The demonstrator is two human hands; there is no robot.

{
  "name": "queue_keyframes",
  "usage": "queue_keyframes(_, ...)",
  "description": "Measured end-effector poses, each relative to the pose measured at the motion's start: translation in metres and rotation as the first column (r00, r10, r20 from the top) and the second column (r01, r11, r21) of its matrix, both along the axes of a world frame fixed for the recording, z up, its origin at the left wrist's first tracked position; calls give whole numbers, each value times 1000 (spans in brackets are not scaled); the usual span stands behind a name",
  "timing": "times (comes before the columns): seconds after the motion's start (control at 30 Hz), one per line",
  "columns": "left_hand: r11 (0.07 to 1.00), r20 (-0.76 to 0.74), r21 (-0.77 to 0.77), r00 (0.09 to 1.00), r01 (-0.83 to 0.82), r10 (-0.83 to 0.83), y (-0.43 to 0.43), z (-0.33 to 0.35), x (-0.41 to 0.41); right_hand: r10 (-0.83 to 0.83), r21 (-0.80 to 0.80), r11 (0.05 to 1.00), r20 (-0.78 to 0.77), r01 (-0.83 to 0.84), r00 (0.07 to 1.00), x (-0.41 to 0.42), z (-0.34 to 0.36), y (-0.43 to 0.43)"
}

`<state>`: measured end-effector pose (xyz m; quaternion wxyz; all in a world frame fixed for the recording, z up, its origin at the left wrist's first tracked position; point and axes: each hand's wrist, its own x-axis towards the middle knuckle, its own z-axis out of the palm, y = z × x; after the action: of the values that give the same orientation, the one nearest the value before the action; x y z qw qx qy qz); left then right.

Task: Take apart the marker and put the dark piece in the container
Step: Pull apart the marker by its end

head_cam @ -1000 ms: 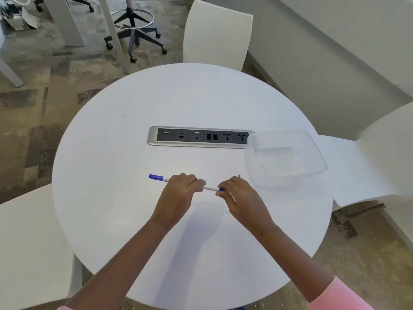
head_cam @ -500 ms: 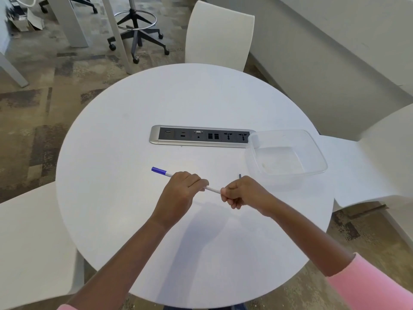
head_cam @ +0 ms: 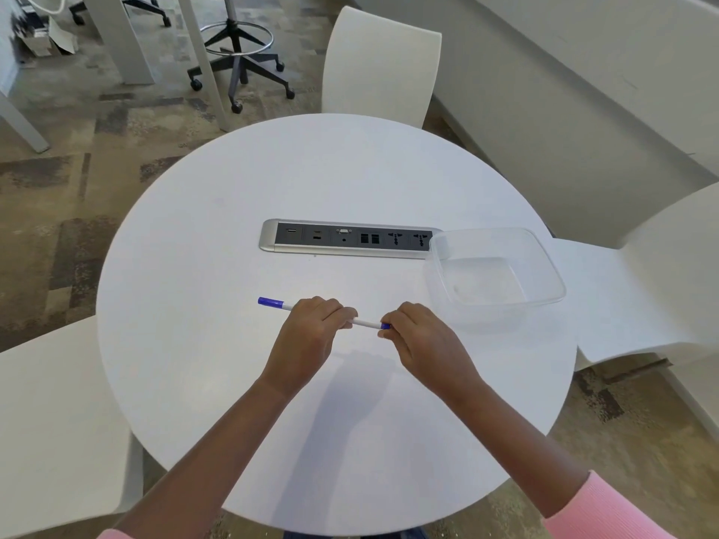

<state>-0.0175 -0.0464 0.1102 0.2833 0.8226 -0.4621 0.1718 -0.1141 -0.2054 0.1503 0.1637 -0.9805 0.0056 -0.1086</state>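
I hold a thin white marker [head_cam: 365, 323] level above the round white table [head_cam: 218, 383]. My left hand [head_cam: 311, 336] is wrapped around its middle, and a blue end [head_cam: 271, 302] sticks out to the left. My right hand [head_cam: 418, 338] pinches the other end, where a bit of dark blue [head_cam: 385, 326] shows at my fingertips; most of that piece is hidden in my fingers. A clear, empty plastic container [head_cam: 544, 266] stands on the table to the right, just beyond my right hand.
A silver socket strip [head_cam: 346, 239] is set into the table's middle, touching the container's left corner. White chairs stand at the far side [head_cam: 381, 64], right [head_cam: 661, 266] and left [head_cam: 50, 422]. A rolling stool [head_cam: 241, 52] stands on the floor behind.
My right hand has turned from a closed fist over the marker's end to a fingertip pinch, and a dark blue bit shows again. The left hand keeps its hold.
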Motion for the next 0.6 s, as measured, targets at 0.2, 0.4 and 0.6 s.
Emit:
queue_keyframes(0.2,998,18,-55,1000,9,-8,-1,-1,0,-16,117,993,-18,18,1000,4,6,2)
queue_keyframes(0.4,998,42,-56,999,37,-35,0,7,1,29,636,705,-468,314,883,14,29,-6)
queue_keyframes(0.6,997,48,-61,998,54,-51,-2,8,0,235,726,286,-686,626,689,20,34,-19)
